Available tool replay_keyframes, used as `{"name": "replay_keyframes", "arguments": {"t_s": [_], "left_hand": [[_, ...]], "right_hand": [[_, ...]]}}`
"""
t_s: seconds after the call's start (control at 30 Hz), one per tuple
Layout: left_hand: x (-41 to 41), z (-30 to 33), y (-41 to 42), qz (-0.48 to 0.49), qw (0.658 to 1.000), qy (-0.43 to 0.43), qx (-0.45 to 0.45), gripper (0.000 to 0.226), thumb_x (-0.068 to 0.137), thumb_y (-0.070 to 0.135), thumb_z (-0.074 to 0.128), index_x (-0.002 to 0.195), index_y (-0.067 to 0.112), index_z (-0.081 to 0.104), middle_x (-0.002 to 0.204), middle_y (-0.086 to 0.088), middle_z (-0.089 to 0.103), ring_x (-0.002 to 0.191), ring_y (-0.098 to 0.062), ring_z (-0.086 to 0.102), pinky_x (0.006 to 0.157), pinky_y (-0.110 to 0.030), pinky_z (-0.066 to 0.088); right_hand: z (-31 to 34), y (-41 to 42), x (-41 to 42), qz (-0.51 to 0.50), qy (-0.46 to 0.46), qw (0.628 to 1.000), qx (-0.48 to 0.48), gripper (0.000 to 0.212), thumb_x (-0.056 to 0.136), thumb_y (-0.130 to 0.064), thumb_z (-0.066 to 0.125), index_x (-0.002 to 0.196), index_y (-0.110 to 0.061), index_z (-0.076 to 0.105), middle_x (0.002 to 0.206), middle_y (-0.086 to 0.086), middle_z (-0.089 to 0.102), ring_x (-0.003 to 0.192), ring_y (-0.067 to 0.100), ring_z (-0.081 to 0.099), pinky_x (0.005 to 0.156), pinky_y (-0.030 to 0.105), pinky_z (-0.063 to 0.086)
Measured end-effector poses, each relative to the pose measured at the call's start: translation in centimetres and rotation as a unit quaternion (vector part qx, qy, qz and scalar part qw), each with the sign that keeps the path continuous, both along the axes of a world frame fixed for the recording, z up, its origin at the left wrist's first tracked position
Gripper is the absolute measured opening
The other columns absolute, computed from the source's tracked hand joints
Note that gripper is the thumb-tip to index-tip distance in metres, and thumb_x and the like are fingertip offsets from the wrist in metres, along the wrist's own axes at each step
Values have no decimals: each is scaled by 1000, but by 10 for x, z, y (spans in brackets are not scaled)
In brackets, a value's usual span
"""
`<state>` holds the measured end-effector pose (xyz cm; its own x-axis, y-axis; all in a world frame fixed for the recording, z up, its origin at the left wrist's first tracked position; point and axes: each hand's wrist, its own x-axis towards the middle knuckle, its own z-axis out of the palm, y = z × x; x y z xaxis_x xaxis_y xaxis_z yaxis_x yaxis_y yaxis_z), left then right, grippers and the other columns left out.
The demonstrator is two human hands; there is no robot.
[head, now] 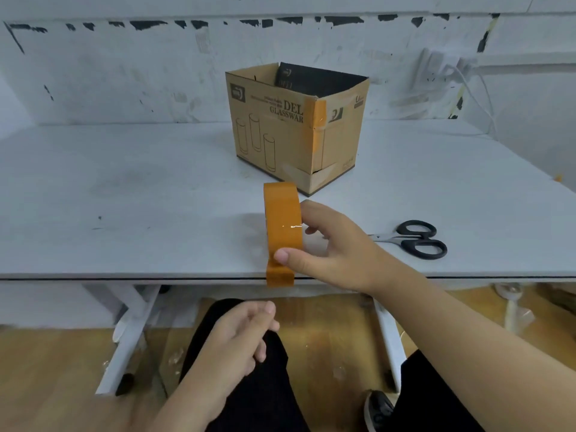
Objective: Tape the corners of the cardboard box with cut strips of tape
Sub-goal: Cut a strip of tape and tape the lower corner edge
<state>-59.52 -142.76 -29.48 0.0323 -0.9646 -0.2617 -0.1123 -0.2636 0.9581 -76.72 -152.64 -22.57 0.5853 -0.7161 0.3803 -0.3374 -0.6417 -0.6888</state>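
Two bare hands are in view above and in front of a white table (124, 194), and only one of them is holding anything. The right hand (336, 251) reaches in from the lower right and clamps an orange tape roll (283, 226), thumb pressed on the near face of the roll and fingers curled over its far side. The roll stands on edge, close to the table's front edge, and a short free end of tape (280, 275) hangs down from it past that edge. The left hand (240, 338) sits lower, below the table's edge and over a dark trouser leg (265, 385); its fingers are loosely curled and its thumb and forefinger come near each other just under the hanging tape end, though whether they pinch the tape I cannot tell. The cardboard box (274, 132) stands open-topped farther back on the table, well apart from the roll, turned so that one vertical corner faces the camera. That corner already carries an orange tape strip (318, 123) running down its upper half, with clear tape lower down near the base. Printed lettering and outlines of tall glasses show on the box's left face. Black-handled scissors (414, 240) lie flat on the table to the right of the right hand, blades hidden behind the wrist. A wooden floor (46, 369) shows beneath the table
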Motion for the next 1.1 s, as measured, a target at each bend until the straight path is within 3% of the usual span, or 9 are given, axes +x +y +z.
{"name": "replay_keyframes", "arguments": {"t_s": [0.1,0.17,0.23,0.37,0.53,0.73,0.9,1.1], "left_hand": [[-11,-8,-13,49,993,110,-7,53,59,65,67,100,31,68,98,6,73,55,-9,57,42,-18,40],[-19,-6,-19,59,986,151,-29,48,60,65,68,93,30,72,100,1,74,53,-8,56,42,-17,40],[-25,-6,-22,71,981,172,-50,39,63,62,68,86,31,75,98,-1,74,48,-6,52,42,-15,39],[-31,-7,-24,109,980,150,-69,30,66,58,65,77,31,75,81,0,74,42,-5,48,44,-11,40],[-33,-13,-25,127,982,113,-86,27,72,54,63,77,30,73,68,2,69,42,-8,49,50,-18,39],[-38,-12,-15,136,978,128,-88,33,68,53,64,59,22,65,47,0,51,36,-9,43,40,-15,35],[-35,-3,6,143,973,169,-65,30,64,45,65,50,19,60,44,0,47,30,-8,39,31,-13,30],[-29,-5,33,133,977,167,-24,33,68,33,64,56,2,58,37,-13,42,23,-12,34,28,-14,27]], "right_hand": [[-4,-2,1,14,23,1000,7,27,84,-35,67,82,-9,60,82,3,58,78,14,54,74,30,45],[-5,-3,0,22,20,999,16,25,85,-29,67,79,-7,59,80,7,58,77,19,55,74,41,46],[-4,-2,-1,28,12,999,15,21,86,-23,66,78,-5,59,79,7,57,75,18,53,74,41,45],[-6,-1,-2,26,5,1000,15,19,90,-18,62,78,-5,57,76,4,55,73,15,52,74,39,45],[-13,-3,0,2,-2,1000,5,29,97,-27,53,81,-3,56,74,11,55,69,25,54,65,46,46],[-17,-2,-1,6,20,998,-55,29,97,-30,49,81,-7,55,74,4,52,67,21,52,62,41,45],[-18,-1,1,13,49,996,-77,26,98,-26,50,83,-7,55,78,1,52,67,14,50,61,32,45],[-18,3,5,-16,92,988,-124,24,98,-31,48,90,-11,58,86,-2,56,70,10,52,61,28,47]]}}
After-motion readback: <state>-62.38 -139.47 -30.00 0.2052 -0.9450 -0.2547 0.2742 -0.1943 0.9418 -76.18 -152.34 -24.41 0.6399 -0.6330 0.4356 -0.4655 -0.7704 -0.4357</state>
